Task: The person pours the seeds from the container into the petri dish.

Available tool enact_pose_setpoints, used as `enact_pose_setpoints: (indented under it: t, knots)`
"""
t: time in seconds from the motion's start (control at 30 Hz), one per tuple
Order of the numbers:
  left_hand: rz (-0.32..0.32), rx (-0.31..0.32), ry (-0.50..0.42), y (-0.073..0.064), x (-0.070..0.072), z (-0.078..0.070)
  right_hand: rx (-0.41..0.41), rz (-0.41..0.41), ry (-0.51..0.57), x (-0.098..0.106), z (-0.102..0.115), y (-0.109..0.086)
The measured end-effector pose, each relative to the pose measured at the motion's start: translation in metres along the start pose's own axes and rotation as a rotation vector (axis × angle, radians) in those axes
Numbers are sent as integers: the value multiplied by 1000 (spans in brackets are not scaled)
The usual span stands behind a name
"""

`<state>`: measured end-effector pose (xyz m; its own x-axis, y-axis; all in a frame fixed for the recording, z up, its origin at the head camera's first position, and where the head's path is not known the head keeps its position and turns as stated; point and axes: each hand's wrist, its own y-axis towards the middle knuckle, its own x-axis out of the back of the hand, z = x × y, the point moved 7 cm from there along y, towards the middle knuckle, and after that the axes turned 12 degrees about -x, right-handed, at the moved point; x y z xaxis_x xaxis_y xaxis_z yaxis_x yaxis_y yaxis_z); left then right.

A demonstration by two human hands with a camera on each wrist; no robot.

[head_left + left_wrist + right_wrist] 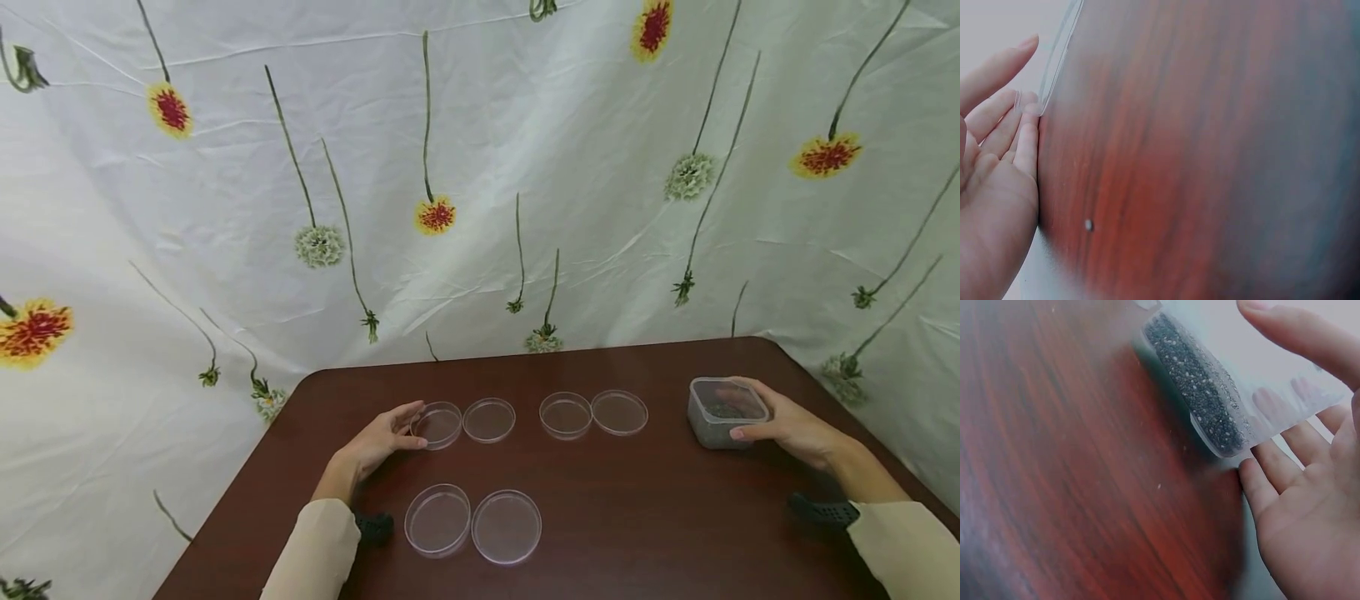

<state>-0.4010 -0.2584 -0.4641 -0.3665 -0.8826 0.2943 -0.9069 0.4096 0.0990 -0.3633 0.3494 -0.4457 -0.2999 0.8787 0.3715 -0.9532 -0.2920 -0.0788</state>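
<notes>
My left hand (378, 437) is at the left side of a clear petri dish (437, 427), thumb in front of its edge and fingers behind. In the left wrist view the fingers look fairly straight beside the dish's rim (1060, 59). On the right, my right hand (787, 421) holds a clear plastic container (708, 429) around its right side. Fingers lie along the far wall and the thumb overlaps the front corner. Small dark seed-like grains (1194, 381) with pale specks fill its lower part. Some of those fingers show through the translucent wall in the right wrist view.
Another petri dish part (489, 420) stands beside the left one. Two more round clear dishes (566, 415) (619, 412) sit at back centre, and a pair (438, 521) (507, 527) nearer the front. A flower-print cloth (480, 167) hangs behind the brown table (637, 517).
</notes>
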Motion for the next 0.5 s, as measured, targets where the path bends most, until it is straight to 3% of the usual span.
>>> enact_pose_setpoints:
  t: [0.17,0.5]
  knots:
    - [8,-6,13,0,-1,-1,11,-6,5,-4,10,4]
    - [8,-14,36,1,0,1,10,4,25,-18,45,29]
